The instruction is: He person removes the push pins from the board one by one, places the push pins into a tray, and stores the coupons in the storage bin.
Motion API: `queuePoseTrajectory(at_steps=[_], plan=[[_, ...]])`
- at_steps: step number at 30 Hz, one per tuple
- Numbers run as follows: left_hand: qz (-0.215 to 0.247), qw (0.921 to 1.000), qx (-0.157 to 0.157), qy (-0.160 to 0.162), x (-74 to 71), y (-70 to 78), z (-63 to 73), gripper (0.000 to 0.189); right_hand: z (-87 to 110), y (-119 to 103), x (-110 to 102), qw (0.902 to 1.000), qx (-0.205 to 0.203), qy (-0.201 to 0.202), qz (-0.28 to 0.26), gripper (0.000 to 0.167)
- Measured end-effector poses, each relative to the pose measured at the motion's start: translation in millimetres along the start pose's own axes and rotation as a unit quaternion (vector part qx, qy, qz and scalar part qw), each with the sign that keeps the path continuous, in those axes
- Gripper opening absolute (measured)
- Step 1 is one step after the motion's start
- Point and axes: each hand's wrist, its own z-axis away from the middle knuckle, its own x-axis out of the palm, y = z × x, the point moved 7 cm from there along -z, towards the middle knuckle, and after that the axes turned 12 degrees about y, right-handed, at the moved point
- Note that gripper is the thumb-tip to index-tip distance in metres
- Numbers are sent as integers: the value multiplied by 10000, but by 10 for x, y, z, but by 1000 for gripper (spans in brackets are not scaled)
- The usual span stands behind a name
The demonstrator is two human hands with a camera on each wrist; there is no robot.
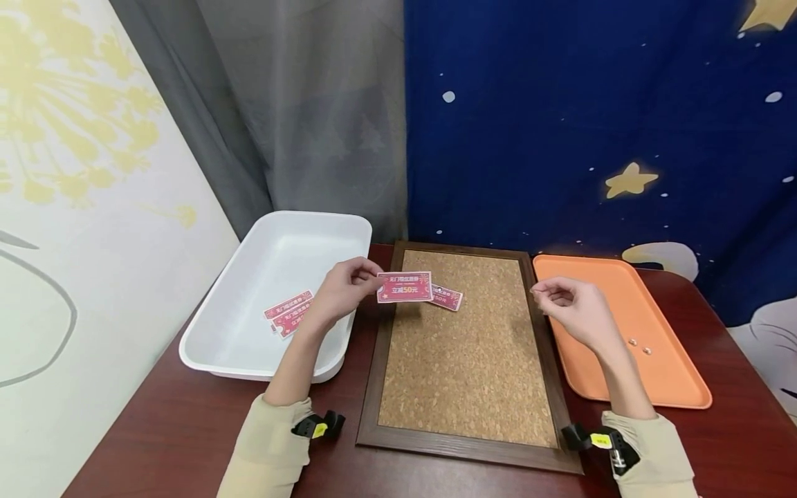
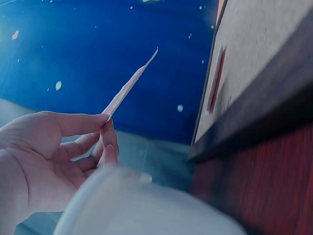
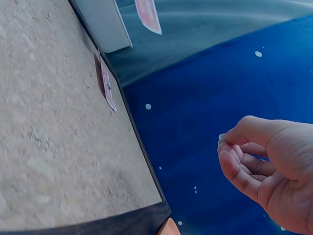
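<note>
My left hand (image 1: 345, 287) pinches a pink coupon card (image 1: 405, 288) by its left end, above the upper left of the framed cork board (image 1: 467, 366). Seen nearly edge-on in the left wrist view, this card (image 2: 129, 88) bends slightly at its far tip. Behind it, a second coupon card (image 1: 450, 299) is on the cork, tilted, with a small pin near its upper edge. My right hand (image 1: 573, 304) is raised by the board's right edge, thumb and fingertips pinched at a small pale bit (image 3: 221, 137); I cannot tell exactly what it is.
A white basin (image 1: 218, 304) stands left of the board, with several coupon cards (image 1: 289, 312) lying inside. To the right lies an orange tray (image 1: 672, 373) with two small shiny pins (image 1: 646, 351). Grey and blue curtains (image 1: 560, 138) hang behind the dark red table (image 1: 149, 443).
</note>
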Motion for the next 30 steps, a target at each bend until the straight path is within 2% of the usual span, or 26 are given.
queuePoseTrajectory(at_steps=[8,15,25,30], plan=[[-171,9996,-119,175,-349,-179,43,20,45,108,-133,9999,139,-36,17,20],[-640,9969,-204,405,-700,-336,117,25,86,275,-290,9998,191,57,2,21],[-679,9957,-350,516,-1064,-603,182,28,219,591,-641,9937,257,459,989,22],[-753,9947,-433,555,-1187,-716,201,30,292,765,-753,9889,419,395,1367,25]])
